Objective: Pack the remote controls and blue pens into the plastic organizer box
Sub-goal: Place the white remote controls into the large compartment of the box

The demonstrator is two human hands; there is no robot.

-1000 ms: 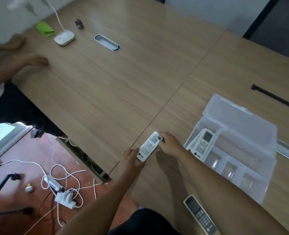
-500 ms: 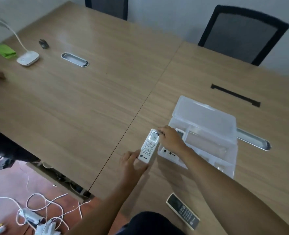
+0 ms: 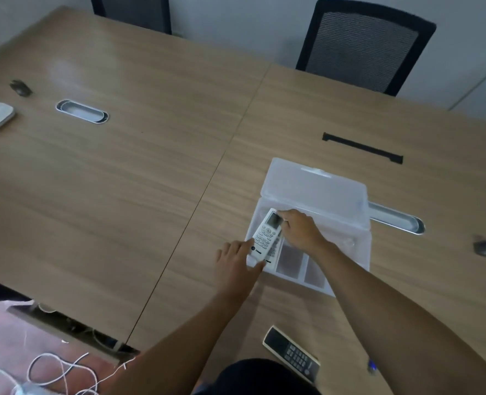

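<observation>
Wooden table (image 3: 122, 181), organizer box (image 3: 316, 189), mesh chair (image 3: 361, 47)

Light: dim, even, diffuse; no hard source visible. Pale glare patch on the table (image 3: 65, 70), far-left of the plastic organizer box (image 3: 316, 192). Soft shadows on the table under both forearms, near side of the box. Overall slight motion blur; small objects right and far-left of box smeared. Wide-angle bending of table edges toward frame borders.

Both arms reach forward; left hand (image 3: 237, 262) pinches one end, right hand (image 3: 300, 230) the other.
</observation>
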